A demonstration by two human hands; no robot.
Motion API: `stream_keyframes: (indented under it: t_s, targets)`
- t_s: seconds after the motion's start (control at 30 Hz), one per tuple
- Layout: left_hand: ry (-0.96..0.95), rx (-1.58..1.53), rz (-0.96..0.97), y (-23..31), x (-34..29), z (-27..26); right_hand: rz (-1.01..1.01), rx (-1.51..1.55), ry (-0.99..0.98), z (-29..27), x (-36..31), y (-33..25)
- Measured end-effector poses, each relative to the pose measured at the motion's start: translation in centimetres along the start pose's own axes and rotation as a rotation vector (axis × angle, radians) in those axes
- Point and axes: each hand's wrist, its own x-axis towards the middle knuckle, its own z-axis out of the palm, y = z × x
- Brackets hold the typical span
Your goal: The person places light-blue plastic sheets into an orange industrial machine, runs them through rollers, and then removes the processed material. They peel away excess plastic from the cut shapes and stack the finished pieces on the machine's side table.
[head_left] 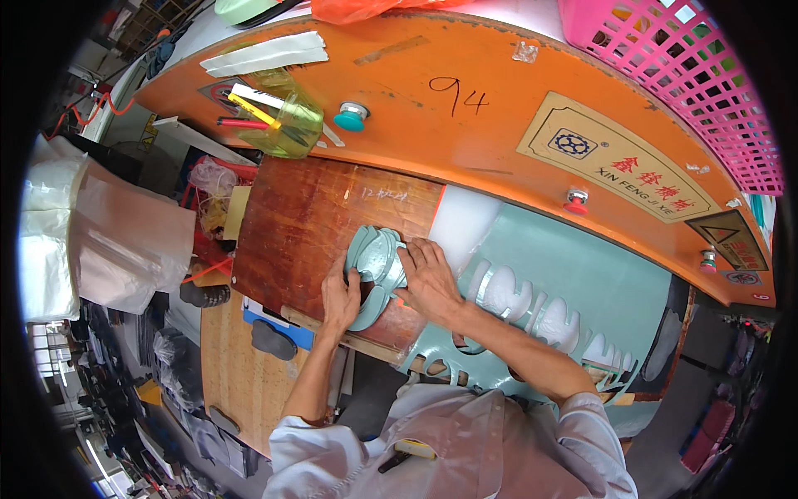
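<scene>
A small stack of pale green cut sheet pieces (pixel 378 258) with curved, shoe-upper-like outlines lies on the reddish-brown wooden board (pixel 291 224). My left hand (pixel 339 298) is closed on its left edge, thumb over the top. From the right, my right hand (pixel 431 281) grips the stack's other edge, its fingertips and thumb on the pieces. Right of the board spreads a green sheet (pixel 590 262). Along its near side runs a leftover green web (pixel 465 362) with curved cut-outs, white showing through some gaps.
Beyond the board stands an orange machine panel (pixel 465 125) with a green button (pixel 351 118) and red button (pixel 575 200). A yellowish pen cup (pixel 295 125) hangs there. A pink basket (pixel 673 58) sits far right. At left are white wrapped bundles (pixel 125 237) and a light wooden surface (pixel 241 349).
</scene>
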Motion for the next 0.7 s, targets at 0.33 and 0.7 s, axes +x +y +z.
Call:
stream_keyframes:
  t_s: [0.33,0.7]
  targets:
    - [-0.020,-0.087,-0.001,0.2,1.3,0.4,-0.007,0.268,0.133,-0.4,4.0,1.4]
    - [0.118,-0.166,-0.146,0.1,1.9,1.4,0.073,0.307,0.079,2.0,5.3,2.3]
